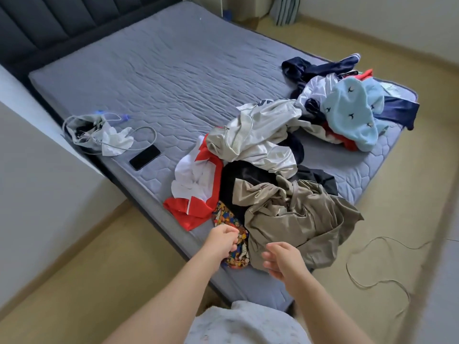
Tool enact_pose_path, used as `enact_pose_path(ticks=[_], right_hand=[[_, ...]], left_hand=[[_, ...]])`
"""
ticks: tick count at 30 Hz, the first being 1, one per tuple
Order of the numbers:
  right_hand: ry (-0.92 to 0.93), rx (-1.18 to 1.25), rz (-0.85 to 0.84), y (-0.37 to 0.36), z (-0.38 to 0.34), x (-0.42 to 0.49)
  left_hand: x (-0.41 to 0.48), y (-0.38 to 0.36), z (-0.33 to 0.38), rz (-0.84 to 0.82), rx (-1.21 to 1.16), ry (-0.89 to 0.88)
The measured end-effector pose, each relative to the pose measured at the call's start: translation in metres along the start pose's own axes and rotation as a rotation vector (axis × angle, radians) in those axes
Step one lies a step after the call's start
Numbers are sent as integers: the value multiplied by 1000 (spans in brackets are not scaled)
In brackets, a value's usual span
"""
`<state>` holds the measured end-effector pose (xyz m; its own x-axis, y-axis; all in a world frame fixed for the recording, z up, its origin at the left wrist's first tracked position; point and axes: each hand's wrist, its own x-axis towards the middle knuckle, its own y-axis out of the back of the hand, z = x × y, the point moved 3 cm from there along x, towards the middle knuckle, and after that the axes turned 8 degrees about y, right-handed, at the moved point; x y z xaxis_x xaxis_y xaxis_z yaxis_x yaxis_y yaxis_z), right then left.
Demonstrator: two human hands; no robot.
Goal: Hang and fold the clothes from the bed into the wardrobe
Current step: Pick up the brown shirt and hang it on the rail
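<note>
Head: phone [145,158] left of clothes [268,145]

A crumpled khaki garment [298,214] is sprawling over the near corner of the bed [161,70], and a multicoloured printed piece [239,249] is peeking out at that edge. A red-and-white top [196,194], a silvery jacket [258,140] and black fabric [244,177] are piling up further onto the bed. A light-blue piece [352,112] and a navy garment [308,68] are sitting at the bed's far foot corner.
</note>
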<state>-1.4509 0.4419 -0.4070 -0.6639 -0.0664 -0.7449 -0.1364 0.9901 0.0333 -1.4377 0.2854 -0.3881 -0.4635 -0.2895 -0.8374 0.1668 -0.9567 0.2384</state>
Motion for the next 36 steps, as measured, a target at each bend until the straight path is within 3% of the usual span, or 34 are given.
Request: enact_pose_path(ticks=[7, 16, 17, 20, 24, 26, 29, 31, 33, 36], right_hand=[[-97, -137, -72, 80, -26, 71], [-217, -280, -91, 142, -18, 153], [-231, -285, -88, 145, -16, 159], [-269, -302, -80, 152, -9, 177], [-293, -290, -85, 152, -5, 197], [-283, -299, -96, 152, -7, 205], [-264, -288, -105, 151, -17, 211], [-239, -290, -104, 149, -25, 211], [-198, -367, -119, 146, -31, 208], [-43, -554, -155, 136, -41, 198]], left_hand=[[27, -82, 13, 84, -140, 252], [91, -162, -1, 161, -103, 513], [100, -167, -1, 160, 3, 488], [136, -175, 8, 163, 615, 258], [184, -201, 40, 216, 842, -112], [201, -217, 40, 176, 984, -90], [206, -223, 39, 245, 1262, -136], [200, -218, 39, 266, 1211, -222], [187, -206, 40, 248, 1008, -218], [159, -179, 39, 122, 742, -188]])
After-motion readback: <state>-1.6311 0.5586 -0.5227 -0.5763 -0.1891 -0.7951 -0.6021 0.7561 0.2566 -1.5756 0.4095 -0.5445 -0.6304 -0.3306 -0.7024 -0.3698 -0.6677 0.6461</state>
